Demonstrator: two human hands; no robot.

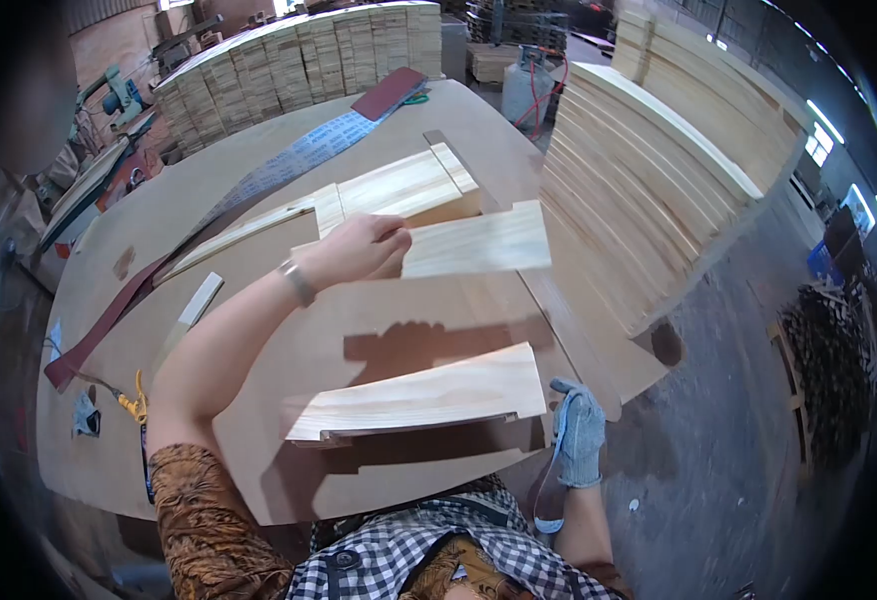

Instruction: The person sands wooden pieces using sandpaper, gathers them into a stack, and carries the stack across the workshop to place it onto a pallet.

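Note:
Bare, with a metal band at the wrist, my left hand grips a pale wooden board near its left end, above the table. My right hand wears a grey-blue glove and holds a dark reddish strip, which hangs down at the table's front edge. Between me and the raised board, a notched wooden piece stands on the table, just left of the gloved hand. Behind the held board lie other joined pale boards.
On the brown table a long sanding belt curves along the left. A yellow-handled tool is at the left front. Tall board stacks stand at the right and back. A gas cylinder is behind.

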